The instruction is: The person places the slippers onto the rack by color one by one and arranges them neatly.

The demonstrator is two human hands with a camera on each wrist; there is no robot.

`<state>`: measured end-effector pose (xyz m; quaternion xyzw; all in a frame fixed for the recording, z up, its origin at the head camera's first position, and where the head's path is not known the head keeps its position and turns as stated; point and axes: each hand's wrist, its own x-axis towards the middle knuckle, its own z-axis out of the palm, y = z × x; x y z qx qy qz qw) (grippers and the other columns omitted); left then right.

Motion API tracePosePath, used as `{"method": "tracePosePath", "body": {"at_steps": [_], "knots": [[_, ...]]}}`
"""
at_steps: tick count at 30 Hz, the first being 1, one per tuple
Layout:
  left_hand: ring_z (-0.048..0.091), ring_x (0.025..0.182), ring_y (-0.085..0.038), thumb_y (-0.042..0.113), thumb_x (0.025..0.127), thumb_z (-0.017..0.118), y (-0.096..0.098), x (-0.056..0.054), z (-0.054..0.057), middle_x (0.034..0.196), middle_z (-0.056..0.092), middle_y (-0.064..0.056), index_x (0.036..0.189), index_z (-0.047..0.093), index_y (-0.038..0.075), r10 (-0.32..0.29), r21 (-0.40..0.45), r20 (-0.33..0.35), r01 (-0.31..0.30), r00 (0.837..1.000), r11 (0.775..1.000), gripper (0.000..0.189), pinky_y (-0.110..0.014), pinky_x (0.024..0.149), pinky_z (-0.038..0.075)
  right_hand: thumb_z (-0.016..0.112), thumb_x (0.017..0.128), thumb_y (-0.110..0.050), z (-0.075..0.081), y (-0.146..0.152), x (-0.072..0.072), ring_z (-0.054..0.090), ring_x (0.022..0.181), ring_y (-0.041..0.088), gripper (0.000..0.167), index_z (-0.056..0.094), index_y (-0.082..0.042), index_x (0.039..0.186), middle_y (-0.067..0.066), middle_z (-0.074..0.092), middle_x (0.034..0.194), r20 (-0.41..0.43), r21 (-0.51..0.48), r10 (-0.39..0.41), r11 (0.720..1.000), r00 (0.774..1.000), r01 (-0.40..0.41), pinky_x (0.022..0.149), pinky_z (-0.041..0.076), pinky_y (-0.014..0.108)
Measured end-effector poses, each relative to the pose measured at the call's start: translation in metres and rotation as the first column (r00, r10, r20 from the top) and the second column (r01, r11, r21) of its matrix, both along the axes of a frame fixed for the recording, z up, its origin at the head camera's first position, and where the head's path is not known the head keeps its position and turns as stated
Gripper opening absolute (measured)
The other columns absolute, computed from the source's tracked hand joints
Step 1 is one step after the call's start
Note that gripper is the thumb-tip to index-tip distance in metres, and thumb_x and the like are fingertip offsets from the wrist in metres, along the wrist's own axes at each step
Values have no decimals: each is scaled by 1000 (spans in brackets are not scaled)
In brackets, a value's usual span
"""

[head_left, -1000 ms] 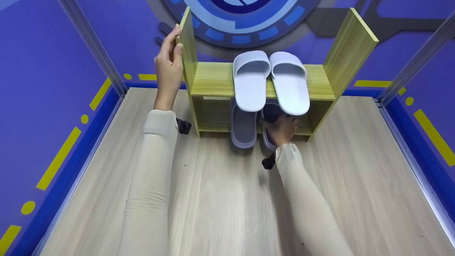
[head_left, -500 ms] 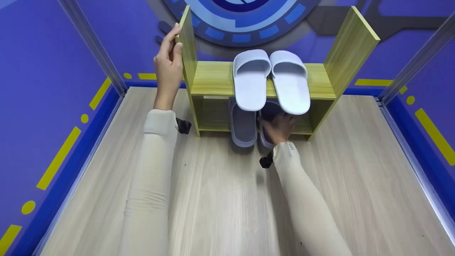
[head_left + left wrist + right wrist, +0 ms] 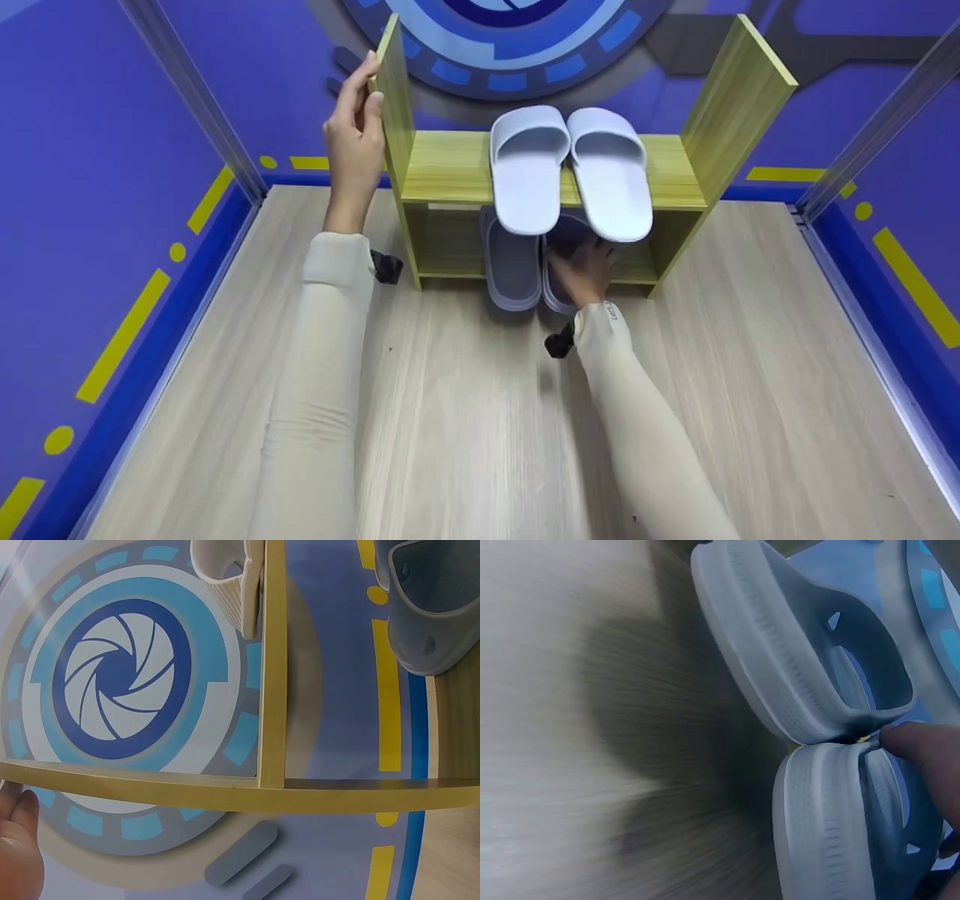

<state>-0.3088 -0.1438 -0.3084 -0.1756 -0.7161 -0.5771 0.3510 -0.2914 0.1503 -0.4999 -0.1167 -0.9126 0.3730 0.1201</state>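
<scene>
My left hand touches the front edge of the left side panel of a yellow wooden shoe rack. In the left wrist view, its fingertips lie on the outer side of that panel. My right hand reaches under the upper board and grips the right grey slipper on the lower level. In the right wrist view, the thumb lies at the strap, between the two slippers. The left grey slipper sits beside it, toe inward. The right fingertips are partly hidden.
A pair of white slippers, the left one and the right one, stands on the upper board and overhangs its front. The right side panel rises opposite. Blue printed walls enclose the wood-patterned floor.
My right hand and the right grey slipper have shifted slightly left, closing the gap to the left grey slipper. My left hand stays at the panel, and the white slippers have not moved.
</scene>
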Motion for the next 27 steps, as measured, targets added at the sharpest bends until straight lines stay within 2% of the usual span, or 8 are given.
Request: {"method": "tracePosePath", "body": {"at_steps": [9, 14, 17, 20, 23, 25, 27], "knots": [[48, 132, -12, 10, 99, 47, -1, 4, 3, 148, 47, -6, 137, 51, 3, 1, -24, 25, -1, 1000, 1000, 38, -24, 106, 41, 72, 78, -43, -5, 1, 3, 34, 125, 55, 92, 34, 10, 142, 38, 37, 137, -63, 16, 28, 1000, 998, -27, 103, 31, 62], [46, 134, -14, 11, 100, 46, -3, 5, 4, 148, 46, -8, 137, 50, 2, 15, -76, 10, -15, 1000, 997, 39, -24, 107, 39, 73, 78, -41, -8, 1, 6, 38, 120, 55, 89, 38, 14, 137, 37, 41, 134, -128, 26, 41, 999, 991, -38, 103, 30, 59], [43, 137, -13, 13, 101, 43, -5, 6, 4, 150, 42, -8, 141, 46, 2, 31, -137, 15, -29, 999, 990, 41, -23, 110, 36, 73, 79, -40, -7, 1, 8, 39, 120, 55, 85, 40, 16, 134, 38, 43, 132, -153, 23, 46, 999, 987, -44, 105, 30, 58], [35, 140, -6, 19, 104, 40, -7, 8, 2, 155, 35, -2, 150, 34, 9, 72, -219, 89, -51, 993, 974, 47, -19, 113, 29, 71, 82, -40, -5, 4, 10, 41, 121, 53, 81, 41, 17, 132, 38, 44, 130, -166, 18, 57, 998, 985, -54, 105, 32, 57], [24, 143, -1, 29, 104, 36, -11, 11, -6, 159, 23, 6, 155, 17, 18, 121, -303, 183, -61, 976, 951, 55, -19, 118, 16, 68, 86, -40, -2, 9, 12, 43, 122, 52, 76, 43, 14, 132, 37, 46, 129, -163, 27, 68, 998, 984, -65, 104, 34, 58], [15, 145, 0, 36, 104, 33, -13, 13, -15, 161, 13, 10, 156, 8, 24, 154, -350, 242, -62, 958, 935, 59, -26, 120, 4, 66, 88, -41, 0, 13, 13, 44, 121, 53, 72, 44, 11, 132, 37, 47, 127, -157, 45, 77, 997, 985, -70, 102, 36, 59], [8, 147, -4, 42, 103, 31, -14, 14, -26, 162, 5, 13, 156, 2, 28, 183, -385, 287, -62, 940, 921, 61, -37, 121, -5, 63, 90, -42, 2, 18, 15, 46, 119, 52, 68, 45, 9, 132, 37, 49, 126, -140, 69, 76, 995, 987, -67, 100, 37, 60]]}}
